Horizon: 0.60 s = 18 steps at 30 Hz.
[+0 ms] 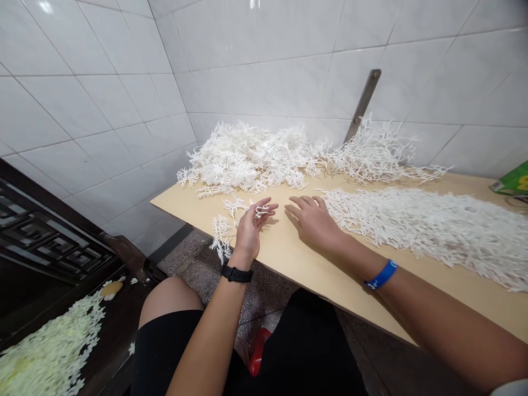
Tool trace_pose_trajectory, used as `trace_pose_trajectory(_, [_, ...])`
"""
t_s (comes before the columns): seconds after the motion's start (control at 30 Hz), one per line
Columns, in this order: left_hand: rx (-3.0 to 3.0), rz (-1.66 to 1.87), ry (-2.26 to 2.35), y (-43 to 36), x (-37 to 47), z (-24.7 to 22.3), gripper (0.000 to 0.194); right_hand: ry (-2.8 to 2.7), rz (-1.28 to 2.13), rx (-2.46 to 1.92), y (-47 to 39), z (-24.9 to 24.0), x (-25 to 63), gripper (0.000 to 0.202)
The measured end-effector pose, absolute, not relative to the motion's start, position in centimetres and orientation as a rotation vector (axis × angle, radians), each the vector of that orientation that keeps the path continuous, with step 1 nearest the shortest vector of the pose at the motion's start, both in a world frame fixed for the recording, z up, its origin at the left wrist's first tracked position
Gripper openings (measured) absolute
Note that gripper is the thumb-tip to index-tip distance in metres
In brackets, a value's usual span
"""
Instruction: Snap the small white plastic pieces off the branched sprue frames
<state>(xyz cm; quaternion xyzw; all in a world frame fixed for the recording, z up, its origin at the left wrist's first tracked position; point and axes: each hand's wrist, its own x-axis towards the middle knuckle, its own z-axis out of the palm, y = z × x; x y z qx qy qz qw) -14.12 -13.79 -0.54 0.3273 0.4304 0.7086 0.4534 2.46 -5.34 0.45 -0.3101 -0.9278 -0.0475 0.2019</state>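
Note:
My left hand (248, 231) is half curled over the near edge of the wooden board, with a white branched plastic sprig (236, 207) held between thumb and fingers. Thin twigs stick out on both sides of it. Just left of that hand, another clump of white sprigs (221, 234) hangs over the board's edge. Facing it, my right hand (311, 221) rests low over the board with its fingers apart and nothing visible in them. Close to its fingertips begins a long spread of short white pieces (421, 220).
A large heap of white branched sprigs (251, 157) lies at the back, with a looser pile (373, 151) beside it near a metal bracket (363, 104). A green packet (511, 180) is at far right. Pale flower-shaped pieces (53, 352) cover a dark wooden seat (109, 335) at lower left.

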Motion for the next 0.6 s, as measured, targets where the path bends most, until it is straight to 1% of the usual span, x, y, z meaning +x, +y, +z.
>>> trace_pose_trajectory(0.07, [0.860,1.729,1.062,-13.9,-14.1,-0.4,0.042,-2.488,0.034,-0.821,-6.4,0.9,1.6,0.028])
trace_pose_trajectory(0.2, [0.972,1.635,0.972,-14.1,-13.8,-0.5,0.042,-2.317,0.695,-0.682,-8.1,1.7,-0.3,0.026])
trace_pose_trajectory(0.27, [0.996,1.595,0.918,-14.1,-13.7,-0.7,0.042,-2.197,0.936,-0.667,-8.6,1.6,-1.0,0.026])
trace_pose_trajectory(0.37, [1.065,1.563,0.938,-13.9,-13.8,-1.0,0.041,-2.086,1.107,-0.637,-9.0,1.0,-1.6,0.018])
trace_pose_trajectory(0.47, [1.123,1.549,1.011,-13.9,-14.0,-1.0,0.040,-2.045,1.250,-0.553,-9.2,0.5,-1.7,0.022])
trace_pose_trajectory(0.6, [1.035,1.599,1.007,-14.1,-14.0,-0.9,0.039,-2.014,1.452,-0.517,-9.2,0.6,-1.4,0.029])
